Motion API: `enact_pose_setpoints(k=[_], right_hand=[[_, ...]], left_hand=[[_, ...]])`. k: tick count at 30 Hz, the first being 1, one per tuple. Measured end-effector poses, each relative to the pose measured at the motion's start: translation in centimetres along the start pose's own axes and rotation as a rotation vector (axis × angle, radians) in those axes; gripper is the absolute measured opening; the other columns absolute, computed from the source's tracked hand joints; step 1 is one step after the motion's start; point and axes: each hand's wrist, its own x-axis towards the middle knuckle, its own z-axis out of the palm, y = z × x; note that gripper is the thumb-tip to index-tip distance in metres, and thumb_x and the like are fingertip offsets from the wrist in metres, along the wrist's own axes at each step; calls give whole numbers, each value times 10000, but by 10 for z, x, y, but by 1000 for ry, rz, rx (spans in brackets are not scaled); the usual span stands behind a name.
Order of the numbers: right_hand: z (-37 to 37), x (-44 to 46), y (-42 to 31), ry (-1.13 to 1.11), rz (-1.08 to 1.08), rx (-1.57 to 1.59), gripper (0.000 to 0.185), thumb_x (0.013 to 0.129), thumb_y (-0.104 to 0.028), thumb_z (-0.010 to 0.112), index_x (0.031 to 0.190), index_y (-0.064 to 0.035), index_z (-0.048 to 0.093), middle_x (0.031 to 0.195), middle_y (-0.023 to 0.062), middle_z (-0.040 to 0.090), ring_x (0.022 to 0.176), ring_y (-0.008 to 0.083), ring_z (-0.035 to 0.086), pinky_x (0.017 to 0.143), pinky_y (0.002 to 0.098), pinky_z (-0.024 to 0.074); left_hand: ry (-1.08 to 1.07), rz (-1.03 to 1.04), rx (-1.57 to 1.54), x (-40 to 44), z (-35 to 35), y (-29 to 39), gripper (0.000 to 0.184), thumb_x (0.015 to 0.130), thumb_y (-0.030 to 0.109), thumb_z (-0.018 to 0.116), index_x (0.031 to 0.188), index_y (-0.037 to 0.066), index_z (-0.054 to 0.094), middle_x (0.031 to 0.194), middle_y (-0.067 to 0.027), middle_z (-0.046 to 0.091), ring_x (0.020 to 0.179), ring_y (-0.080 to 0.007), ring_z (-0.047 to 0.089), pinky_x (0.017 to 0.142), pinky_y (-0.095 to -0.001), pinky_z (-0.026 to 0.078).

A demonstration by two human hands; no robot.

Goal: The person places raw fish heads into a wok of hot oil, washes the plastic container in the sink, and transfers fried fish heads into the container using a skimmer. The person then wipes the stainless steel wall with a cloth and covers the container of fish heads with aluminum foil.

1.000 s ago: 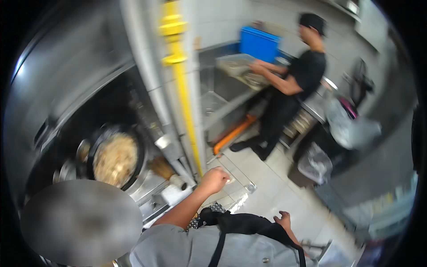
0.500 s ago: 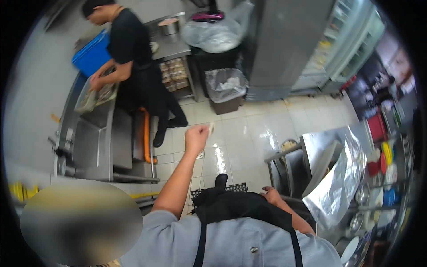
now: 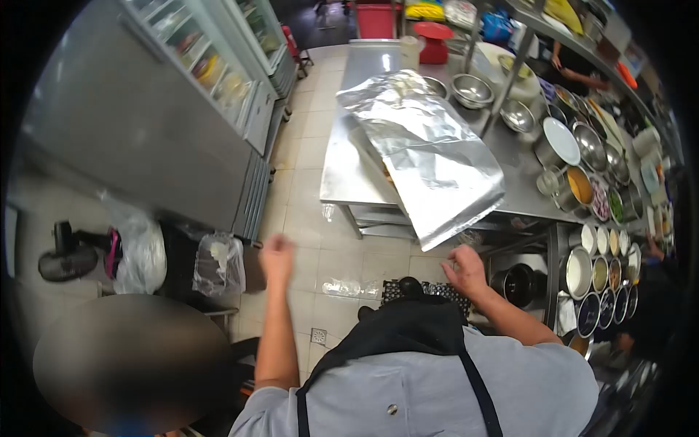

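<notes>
My left hand (image 3: 277, 256) is raised over the tiled floor, level with a lined trash bin (image 3: 220, 264) to its left. Its fingers are smeared by motion, and nothing can be made out in them. My right hand (image 3: 466, 272) hangs at my right with the fingers apart and holds nothing. Just beyond it lies a large sheet of foil (image 3: 437, 156), draped over a tray on the steel table (image 3: 338, 175). The foil covers most of that tray, and some food shows at its edge.
Steel bowls (image 3: 472, 91) and a red scale (image 3: 433, 42) stand on the counter at the right. Several containers of ingredients (image 3: 579, 273) are below them. A steel refrigerator (image 3: 145, 124) fills the left. A co-worker's arm (image 3: 582, 76) shows at the top right.
The view has swung right, from the sink and the co-worker in black to the foil-covered table. The small pale item seen at my left hand before is no longer visible.
</notes>
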Motion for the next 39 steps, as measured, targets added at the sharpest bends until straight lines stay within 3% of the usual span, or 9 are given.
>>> enact_pose_setpoints(k=[3,5,7,13,17,19,29,34,39], right_hand=[[-37,11,10,431,-134,-39,378,654,-84,746,1004,-89,603,1126,103,574,1052,298,535,937,450,406],[-47,29,31,471,-120,-150,350,653,-84,741,974,-99,604,1146,86,563,1082,299,515,962,474,377],[-53,38,44,508,-122,-274,321,651,-84,735,944,-108,605,1165,70,553,1112,300,495,987,497,348],[-119,92,45,455,-489,-200,247,647,-83,710,867,-118,604,1092,65,580,1104,271,504,1014,520,319],[-124,87,57,91,-586,-147,479,602,-186,776,1016,-102,548,1179,116,521,1156,308,472,1028,539,305],[-105,73,79,56,-552,-189,612,567,-236,813,1080,-96,511,1266,152,444,1239,355,394,1067,564,250],[-84,83,82,169,-581,-207,397,626,-167,731,989,-134,572,1186,86,498,1207,291,432,1062,541,254],[-96,89,73,288,-629,-183,360,655,-104,673,1009,-143,619,1125,63,545,1127,268,487,1036,508,294],[-157,143,25,509,-756,-225,221,675,-91,649,893,-87,609,1087,88,579,1080,270,519,985,478,352]], left_hand=[[-277,-16,-117,-32,101,36,252,802,150,701,984,-19,658,858,-96,671,787,-145,612,729,-288,496],[-355,-20,-146,-38,139,69,247,804,157,701,972,-20,664,840,-92,670,777,-141,610,724,-285,496],[-748,-38,-139,-36,163,93,192,822,127,681,956,-10,664,808,-40,660,726,-107,600,666,-250,490],[-886,-139,-185,-26,164,150,302,804,195,707,1012,-19,661,870,-74,677,757,-129,605,681,-258,492],[-966,-93,-18,-26,162,145,345,805,237,721,1033,-14,657,888,-80,675,757,-132,607,671,-260,494],[-1138,-288,-88,-45,178,150,355,804,270,731,1012,-9,665,893,-100,672,736,-138,607,638,-261,497],[-1021,-481,-124,-65,193,169,307,850,251,685,930,-41,637,766,-127,664,672,-199,668,638,-283,546],[-1009,-550,-542,-67,175,195,199,866,191,655,830,-3,623,747,-119,662,674,-207,681,606,-289,544],[-878,-277,-823,-28,141,222,183,879,172,586,888,-9,615,788,-128,667,688,-243,670,642,-347,555]])
